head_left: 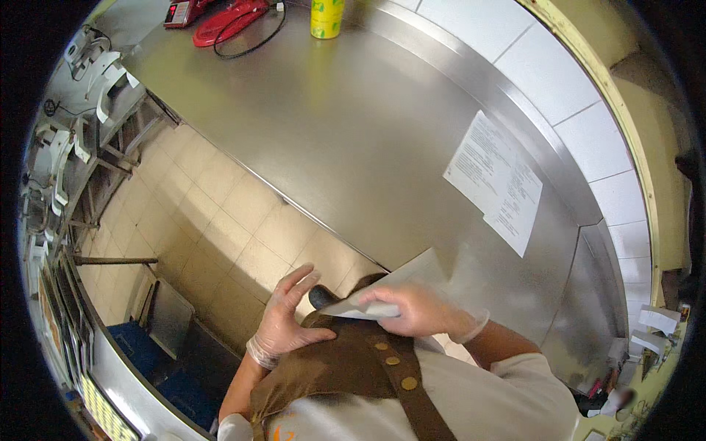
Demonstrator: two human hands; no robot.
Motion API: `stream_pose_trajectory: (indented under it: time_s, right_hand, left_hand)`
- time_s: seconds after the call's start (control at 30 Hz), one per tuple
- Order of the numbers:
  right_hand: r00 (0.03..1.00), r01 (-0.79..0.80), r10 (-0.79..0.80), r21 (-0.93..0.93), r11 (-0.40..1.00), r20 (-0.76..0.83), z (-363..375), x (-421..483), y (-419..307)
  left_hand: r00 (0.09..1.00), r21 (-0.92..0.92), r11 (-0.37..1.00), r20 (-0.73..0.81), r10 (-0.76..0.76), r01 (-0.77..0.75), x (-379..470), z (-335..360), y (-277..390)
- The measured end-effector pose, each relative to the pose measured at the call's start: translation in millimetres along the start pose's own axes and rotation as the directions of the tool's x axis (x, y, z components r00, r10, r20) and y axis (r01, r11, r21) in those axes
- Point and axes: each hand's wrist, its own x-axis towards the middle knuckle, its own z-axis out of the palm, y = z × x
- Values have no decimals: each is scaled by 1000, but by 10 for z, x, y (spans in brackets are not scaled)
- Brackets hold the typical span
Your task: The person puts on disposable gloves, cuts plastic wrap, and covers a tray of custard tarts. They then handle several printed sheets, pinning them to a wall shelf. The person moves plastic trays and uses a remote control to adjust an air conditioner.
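My right hand (416,311), in a clear disposable glove, grips a white paper sheet (422,270) in front of my brown apron (336,358). The sheet bends at my fingers and part of it extends over the table's near edge. My left hand (287,314), also gloved, is apart from the paper on its left side. Its fingers and thumb are spread, with nothing between them. Two printed sheets (496,176) that appear to overlap lie on the stainless steel table (331,127), beyond my right hand.
A yellow patterned cup or canister (327,19), a red object with a black cable (229,25) and a red digital scale (179,14) stand at the table's far end. White tiles (584,138) line its right side. Leftward are a tiled floor (220,193) and blue containers (132,344).
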Motion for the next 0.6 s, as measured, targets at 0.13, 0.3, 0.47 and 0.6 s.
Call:
stream_pose_trajectory:
  time_s: [0.13,0.3,0.47,0.6]
  right_hand:
    - [983,128,-138,-86,988,-118,-186,1161,-573]
    - [977,39,-21,84,996,-212,-163,2837,-1161]
    - [954,176,-245,342,923,172,333,4866,-1436]
    - [834,296,-289,62,953,470,943,6372,-2486]
  left_hand:
    - [998,27,997,-18,66,-66,382,-953,-332]
    - [934,110,993,-356,3,39,539,-2093,-1280]
    - [704,30,925,-658,-267,379,-88,-3529,-1576]
    - [273,-227,747,-833,-482,625,-993,-4635,-1600]
